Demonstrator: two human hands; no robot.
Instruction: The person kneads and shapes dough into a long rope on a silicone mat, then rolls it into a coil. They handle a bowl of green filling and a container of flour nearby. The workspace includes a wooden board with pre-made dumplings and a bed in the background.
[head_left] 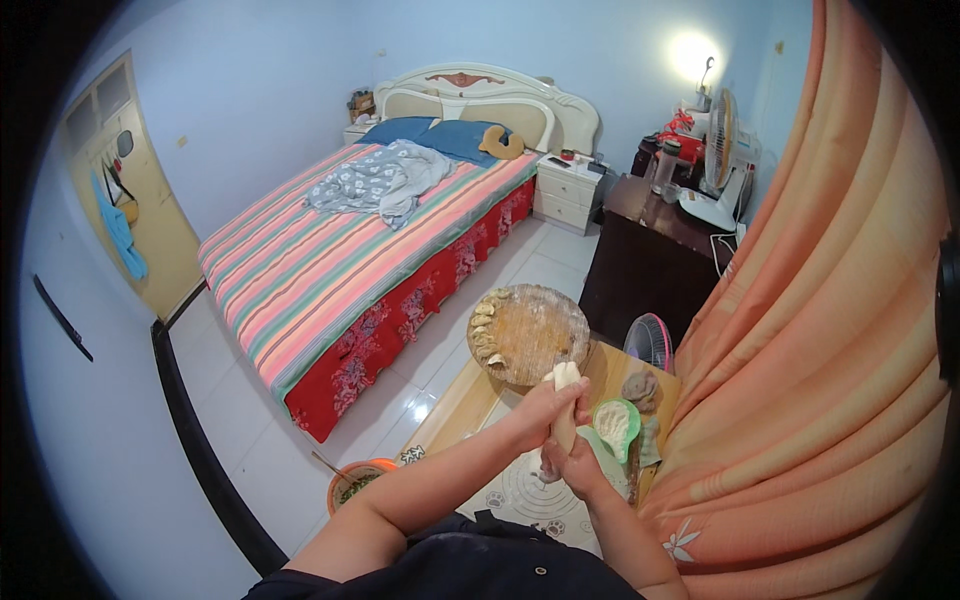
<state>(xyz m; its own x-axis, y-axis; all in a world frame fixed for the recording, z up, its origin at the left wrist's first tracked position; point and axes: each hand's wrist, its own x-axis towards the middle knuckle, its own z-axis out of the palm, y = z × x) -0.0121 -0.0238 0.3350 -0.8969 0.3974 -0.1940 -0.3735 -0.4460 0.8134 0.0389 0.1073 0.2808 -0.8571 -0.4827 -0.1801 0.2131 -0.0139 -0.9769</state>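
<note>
A long pale piece of dough (564,428) is held up over the table by both my hands. My left hand (548,408) is closed round its upper part, with the dough's end sticking out above the fingers. Lower down, my right hand (572,466) grips the same dough. Below them lies a pale, flour-dusted mat (535,490) with printed rings and paw marks. Just beyond my hands is a round wooden board (540,330) dusted with flour. Several folded dumplings (484,325) line its left edge. A green bowl of flour (615,425) stands right of my hands.
An orange bowl (345,482) with green filling and a stick sits left of the table. Greyish crumpled cloth or bag (640,390) lies by the right edge, near an orange curtain (800,350). A striped bed (330,260) and a dark cabinet (640,255) stand beyond.
</note>
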